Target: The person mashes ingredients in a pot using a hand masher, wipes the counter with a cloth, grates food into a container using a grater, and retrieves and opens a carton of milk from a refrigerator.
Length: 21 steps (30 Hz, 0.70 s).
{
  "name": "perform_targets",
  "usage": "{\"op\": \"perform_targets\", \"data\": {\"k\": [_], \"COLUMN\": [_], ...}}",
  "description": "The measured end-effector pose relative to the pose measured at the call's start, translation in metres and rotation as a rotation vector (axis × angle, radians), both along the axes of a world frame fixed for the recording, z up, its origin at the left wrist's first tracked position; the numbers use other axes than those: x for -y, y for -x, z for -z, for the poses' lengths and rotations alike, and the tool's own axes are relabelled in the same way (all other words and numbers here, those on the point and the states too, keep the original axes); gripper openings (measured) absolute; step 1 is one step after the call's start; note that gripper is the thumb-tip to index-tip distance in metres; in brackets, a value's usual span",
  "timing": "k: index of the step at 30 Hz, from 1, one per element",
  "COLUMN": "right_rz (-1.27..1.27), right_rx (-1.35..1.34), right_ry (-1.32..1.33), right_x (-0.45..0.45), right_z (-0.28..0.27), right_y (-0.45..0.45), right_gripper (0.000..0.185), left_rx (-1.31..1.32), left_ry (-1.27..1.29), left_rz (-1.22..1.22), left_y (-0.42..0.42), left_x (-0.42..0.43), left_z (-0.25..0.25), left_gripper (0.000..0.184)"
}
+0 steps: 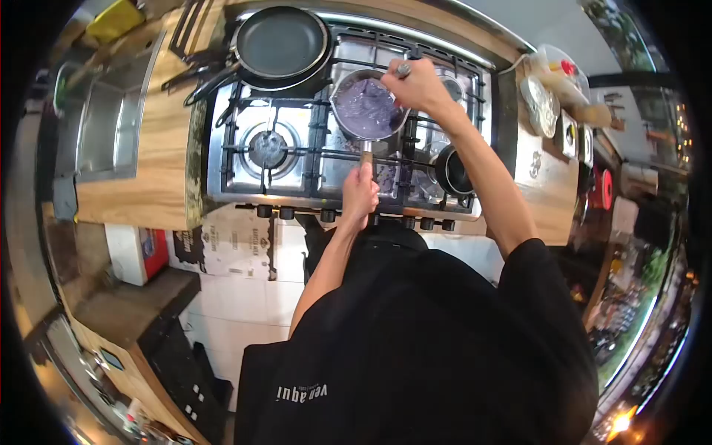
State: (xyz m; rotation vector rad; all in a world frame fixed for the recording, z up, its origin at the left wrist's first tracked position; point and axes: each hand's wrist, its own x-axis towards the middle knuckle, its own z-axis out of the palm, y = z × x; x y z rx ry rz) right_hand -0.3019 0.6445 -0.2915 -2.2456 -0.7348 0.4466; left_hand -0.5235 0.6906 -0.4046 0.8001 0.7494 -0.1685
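Note:
A saucepan (368,138) of purple liquid stands on the stove's middle grates. My left hand (360,194) is wrapped round its wooden handle (367,156), on the side nearest my body. Over the pan's right rim is my right hand (417,83), closed round a utensil with a metallic end (403,70). The utensil's lower part is hard to make out against the liquid. The purple liquid (363,107) has a rippled, glossy surface.
Stacked black frying pans (282,46) sit at the stove's back left. A small black pan (454,170) is at the right. Left of the stove are a wooden counter (137,194) and a sink (111,126). Containers and a foil-like bundle (539,105) lie on the right counter.

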Motion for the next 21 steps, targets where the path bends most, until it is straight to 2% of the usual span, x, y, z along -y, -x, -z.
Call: {"op": "perform_targets", "data": {"k": [2,5,7,13,15,17,19,21], "right_rz": [0.046,-0.086,-0.135,-0.288,-0.226,-0.19,-0.056,-0.058], "right_rx": [-0.024,-0.053,-0.158,0.029,-0.15,-0.15,-0.077,-0.039], "right_ry": [-0.023,-0.06,0.081,0.201,0.139,0.108,-0.05,-0.047], "right_x": [-0.017,-0.024,-0.009,-0.015,-0.017,-0.024,-0.026,-0.018], "right_z": [-0.001,0.0,-0.008,-0.022,-0.02,-0.008,0.002,0.0], "right_y": [0.0,0.019,0.01,0.006,0.016,0.014,0.006,-0.007], "right_gripper": [0.018,0.019,0.018,0.018,0.018,0.017,0.018,0.018], "left_rx": [0.031,0.002,-0.004,-0.045,-0.053,0.018,0.013,0.016], "left_ry": [-0.008,-0.03,-0.04,-0.052,-0.059,-0.08,-0.081,-0.083], "left_rz": [0.042,0.042,0.032,0.071,0.08,0.042,0.029,0.011], "left_y": [0.002,-0.003,-0.003,-0.005,-0.004,-0.002,-0.001,-0.002], "left_x": [0.0,-0.004,-0.008,-0.017,-0.018,-0.013,-0.01,-0.008], "left_z": [0.002,0.006,0.006,0.001,0.002,0.004,0.008,0.011], "left_gripper": [0.032,0.033,0.032,0.033,0.033,0.034,0.034,0.034]}}
